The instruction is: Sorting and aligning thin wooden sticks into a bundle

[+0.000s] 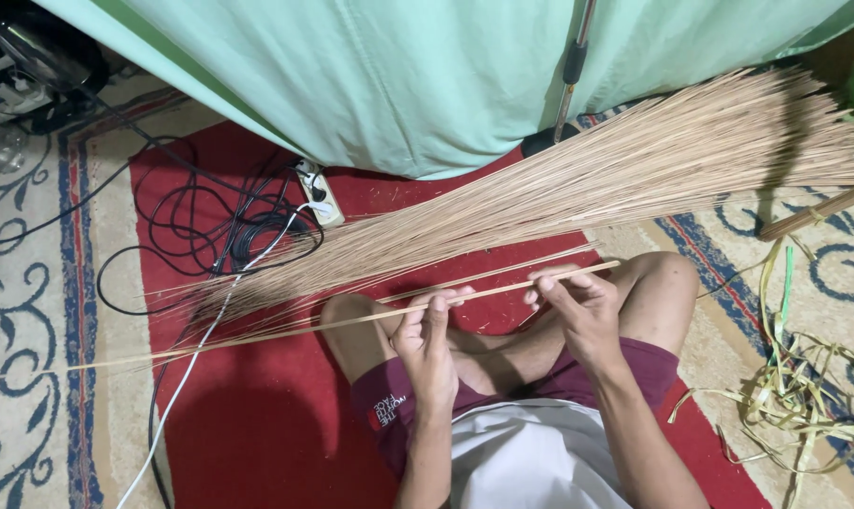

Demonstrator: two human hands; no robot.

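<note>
A person sits cross-legged on a red patterned rug point(257, 443), and both hands work one long thin stick point(351, 320) held level above the knees. The left hand point(427, 344) is closed on the stick near its middle, fingers curled over the top and thumb underneath, which seems to steady the long free end that tapers away over the rug to the left. The right hand point(577, 306) pinches the thicker end, fingertips pressed together on it with the wrist bent inward, so the stick lies across the lap at a slight slant, its right end higher. Both forearms come up from the bottom edge and angle toward each other, elbows kept close to the body. Just beyond the hands lies a big fanned bundle of similar sticks point(577, 184), spread wide at the upper right and narrowing toward the left (probably laid there so each piece is within easy reach). A heap of pale green leaf strips point(804, 396) lies on the rug at the right, beside the right knee. Black cables point(210, 226) and a white cord point(201, 349) trail across the rug at the left, below a pale green cloth point(398, 75).
</note>
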